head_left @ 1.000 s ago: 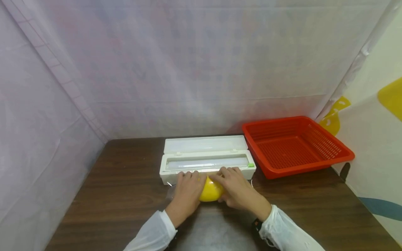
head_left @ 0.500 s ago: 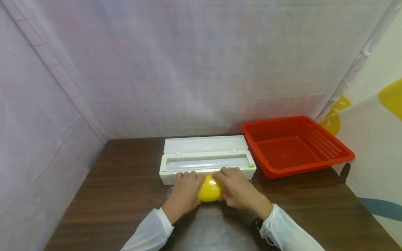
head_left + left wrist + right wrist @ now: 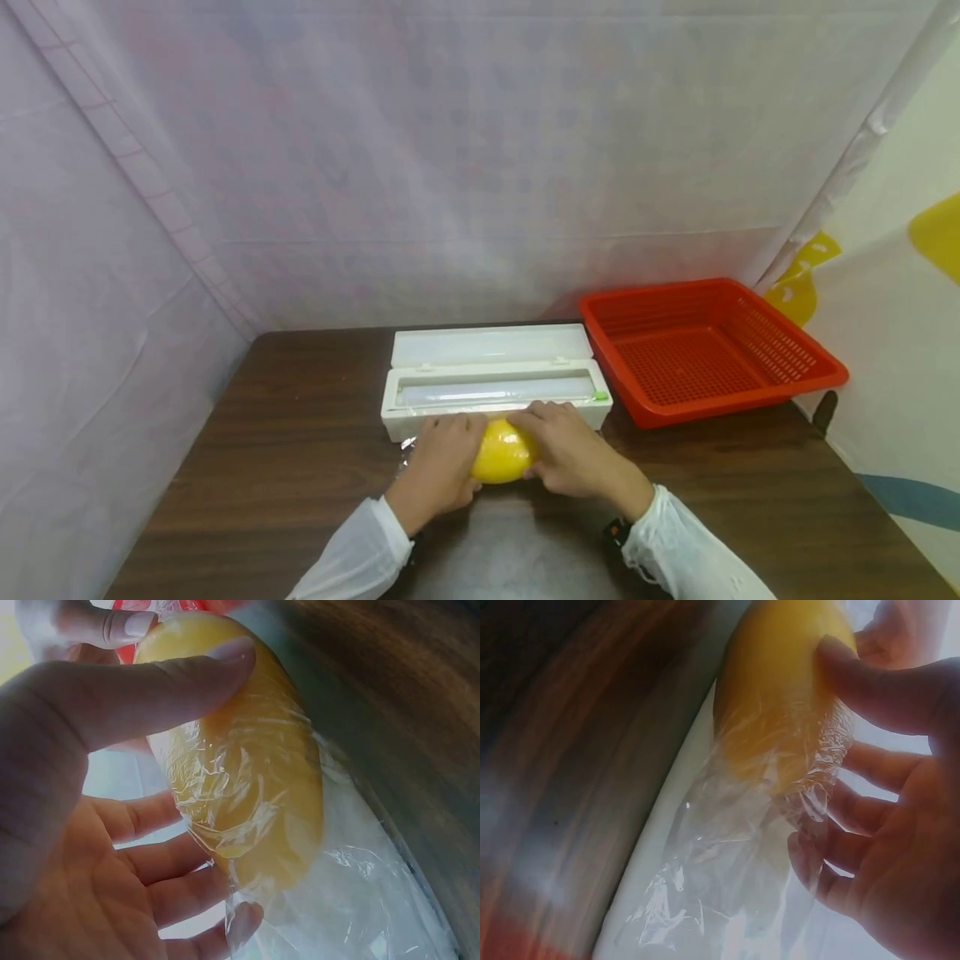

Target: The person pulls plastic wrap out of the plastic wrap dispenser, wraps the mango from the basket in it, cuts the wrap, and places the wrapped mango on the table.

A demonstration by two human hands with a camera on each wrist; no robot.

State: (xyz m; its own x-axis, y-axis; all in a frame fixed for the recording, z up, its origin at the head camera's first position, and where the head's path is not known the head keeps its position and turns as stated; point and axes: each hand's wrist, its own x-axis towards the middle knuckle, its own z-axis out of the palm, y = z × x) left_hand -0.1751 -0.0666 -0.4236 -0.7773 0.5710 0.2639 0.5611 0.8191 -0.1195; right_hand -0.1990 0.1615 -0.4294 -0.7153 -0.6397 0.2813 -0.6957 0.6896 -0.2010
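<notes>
A smooth yellow oval fruit (image 3: 501,452), with cling film (image 3: 247,765) stretched over it, is between my two hands just in front of the white cling film dispenser (image 3: 498,425). My left hand (image 3: 444,462) grips its left end, thumb on the near side and curled fingers behind. At the right end my right hand (image 3: 573,454) holds it the same way. Loose film (image 3: 712,855) trails off the fruit's ends in both wrist views. Inside the dispenser, whose lid (image 3: 491,346) is raised, lies a film roll (image 3: 495,390). The hands hide the fruit's ends in the head view.
To the right of the dispenser stands a red plastic basket (image 3: 675,408) with nothing in it. The brown wooden table (image 3: 300,467) reaches back to a white sheet (image 3: 465,167). A green slider (image 3: 601,396) sits at the dispenser's right end.
Both thumbs have moved apart, and more of the yellow fruit's top shows between the hands. The left hand has shifted slightly left. Dispenser and basket have not moved.
</notes>
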